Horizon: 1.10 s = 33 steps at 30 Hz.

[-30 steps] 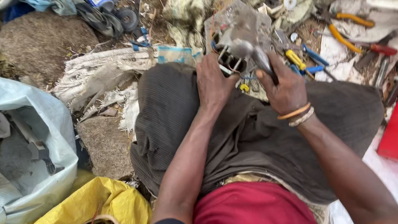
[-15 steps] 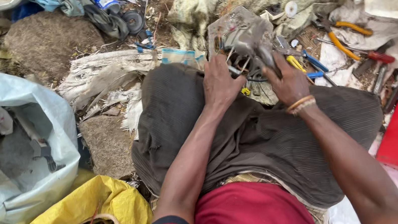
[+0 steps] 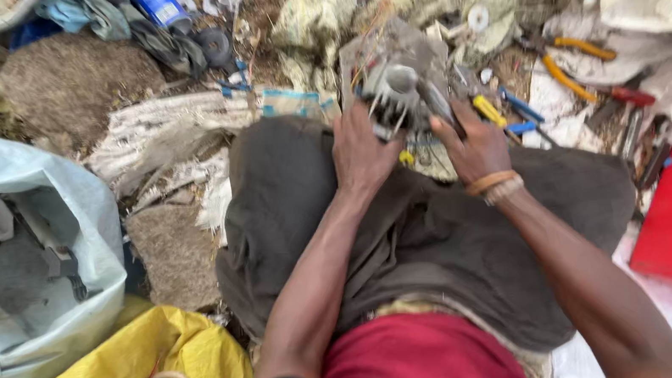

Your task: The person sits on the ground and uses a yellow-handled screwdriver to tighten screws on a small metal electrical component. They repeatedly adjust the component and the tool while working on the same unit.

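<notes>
I've got the left hand (image 3: 362, 153) and right hand (image 3: 474, 145) both clamped on the grey metal motor part (image 3: 403, 91), braced over my knees so it sits steady.

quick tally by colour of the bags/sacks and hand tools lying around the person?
Pale blue-grey sack: 1
Yellow bag: 1
Orange-handled pliers: 1
Yellow-handled tool: 1
Blue-handled tool: 1
Red-handled tool: 1
Total: 6
More tools lie at the right but are too blurred to count. Left hand and right hand grip a grey metal part.
</notes>
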### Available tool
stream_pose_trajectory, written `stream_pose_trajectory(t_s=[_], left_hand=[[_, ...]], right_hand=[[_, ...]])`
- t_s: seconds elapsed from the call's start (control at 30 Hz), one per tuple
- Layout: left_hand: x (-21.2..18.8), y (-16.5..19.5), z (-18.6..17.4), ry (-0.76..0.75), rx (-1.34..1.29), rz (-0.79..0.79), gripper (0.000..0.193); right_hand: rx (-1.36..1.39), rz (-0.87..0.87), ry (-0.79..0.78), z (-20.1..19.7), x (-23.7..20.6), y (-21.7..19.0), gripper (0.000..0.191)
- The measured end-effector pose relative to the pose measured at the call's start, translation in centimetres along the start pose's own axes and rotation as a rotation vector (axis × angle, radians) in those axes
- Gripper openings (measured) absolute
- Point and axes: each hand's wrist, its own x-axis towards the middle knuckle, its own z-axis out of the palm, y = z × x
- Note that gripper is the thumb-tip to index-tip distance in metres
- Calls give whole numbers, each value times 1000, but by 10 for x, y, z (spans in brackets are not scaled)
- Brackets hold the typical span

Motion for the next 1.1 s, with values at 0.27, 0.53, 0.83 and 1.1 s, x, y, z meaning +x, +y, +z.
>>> stream_pose_trajectory(t_s=[0.27, 0.53, 0.83, 1.1], left_hand=[[-2, -4, 1, 5, 8, -27, 64], [-8, -7, 7, 80, 42, 42, 61], [-3, -11, 5, 157, -51, 44, 53], [10, -8, 9, 97, -22, 107, 58]], right_hand=[[141, -7, -8, -13, -3, -15, 64], [212, -64, 40, -25, -19, -4, 62], [695, 471, 109, 8, 14, 56, 46], [1795, 803, -268, 15, -86, 83, 40]])
